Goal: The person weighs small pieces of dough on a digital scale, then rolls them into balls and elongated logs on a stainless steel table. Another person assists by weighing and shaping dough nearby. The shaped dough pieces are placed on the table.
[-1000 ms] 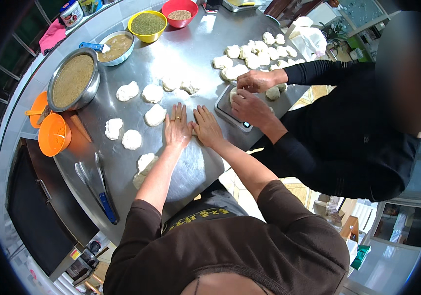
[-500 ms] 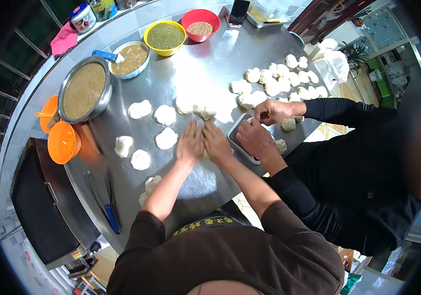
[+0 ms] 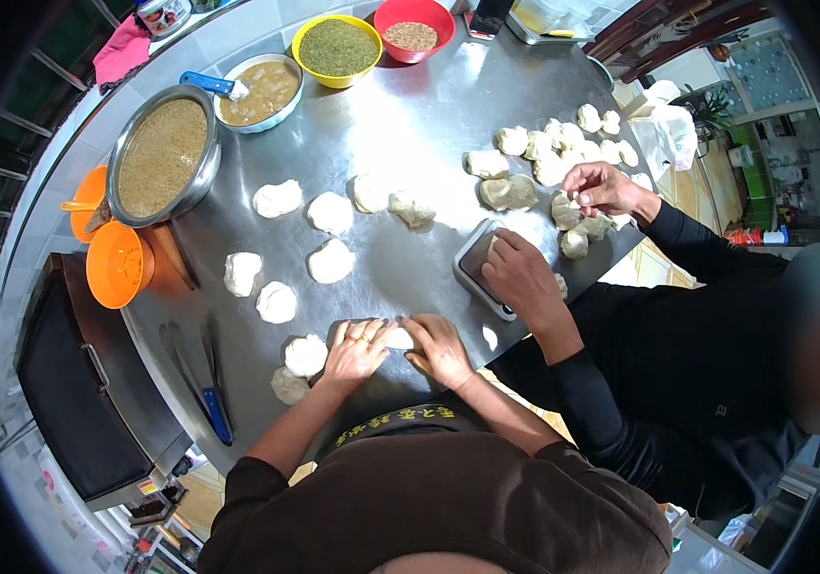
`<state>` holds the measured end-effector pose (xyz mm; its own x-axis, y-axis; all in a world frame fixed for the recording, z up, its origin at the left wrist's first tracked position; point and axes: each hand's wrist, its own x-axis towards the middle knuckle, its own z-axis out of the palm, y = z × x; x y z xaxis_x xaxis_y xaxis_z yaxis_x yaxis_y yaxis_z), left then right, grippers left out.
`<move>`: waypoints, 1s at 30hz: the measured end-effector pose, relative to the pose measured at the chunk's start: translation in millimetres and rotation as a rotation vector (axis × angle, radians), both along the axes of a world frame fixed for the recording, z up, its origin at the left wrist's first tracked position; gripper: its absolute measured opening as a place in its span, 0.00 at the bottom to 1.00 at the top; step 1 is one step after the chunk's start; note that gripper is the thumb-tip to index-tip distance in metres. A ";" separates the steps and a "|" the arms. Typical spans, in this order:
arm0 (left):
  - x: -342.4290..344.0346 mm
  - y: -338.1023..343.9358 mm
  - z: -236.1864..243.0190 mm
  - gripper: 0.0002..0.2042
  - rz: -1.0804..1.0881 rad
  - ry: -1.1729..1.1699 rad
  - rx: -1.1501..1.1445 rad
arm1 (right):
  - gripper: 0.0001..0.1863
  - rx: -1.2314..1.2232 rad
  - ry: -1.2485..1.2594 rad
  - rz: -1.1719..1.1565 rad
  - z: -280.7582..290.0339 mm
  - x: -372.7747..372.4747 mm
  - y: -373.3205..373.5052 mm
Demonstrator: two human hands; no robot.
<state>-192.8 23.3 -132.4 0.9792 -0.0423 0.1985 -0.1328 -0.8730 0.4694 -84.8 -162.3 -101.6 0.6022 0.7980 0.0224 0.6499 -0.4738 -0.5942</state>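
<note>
Close to the table's near edge, a pale piece of dough (image 3: 398, 339) lies under my two hands. My left hand (image 3: 356, 356) curls its fingers over the left end, a ring showing on one finger. From the other side my right hand (image 3: 440, 350) presses on the dough's right end. Both hands hide most of its shape. Beside my left hand sit two dough balls (image 3: 306, 355). Farther off are more rounded dough lumps (image 3: 332, 261), and a flatter, rougher one (image 3: 413, 208) lies ahead of my hands.
At right, a co-worker's hand (image 3: 525, 275) is over a scale (image 3: 479, 247); their other hand (image 3: 611, 189) is at several small dough pieces (image 3: 552, 153). Bowls of filling (image 3: 163, 158) and herbs (image 3: 337, 50) line the far left. Blue-handled tongs (image 3: 218, 414) lie left.
My hands have drawn back toward the near table edge, and dough now shows between them. The co-worker's right hand has moved right, away from the scale.
</note>
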 end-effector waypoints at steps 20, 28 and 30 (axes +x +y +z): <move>143.8 12.2 -18.1 0.30 0.277 0.074 0.004 | 0.28 0.194 -0.229 -0.119 -54.2 96.6 75.8; 7.5 -5.7 -0.8 0.22 0.043 -0.010 0.082 | 0.19 -0.052 0.001 0.056 -6.2 20.5 1.0; 27.2 12.0 5.5 0.19 -0.052 -0.030 -0.051 | 0.12 -0.066 -0.013 0.048 9.2 41.5 14.5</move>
<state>-165.5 35.3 -126.9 0.9694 -0.0825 0.2312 -0.1926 -0.8396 0.5079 -43.3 -147.8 -92.4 0.5636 0.8257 -0.0239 0.6801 -0.4801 -0.5541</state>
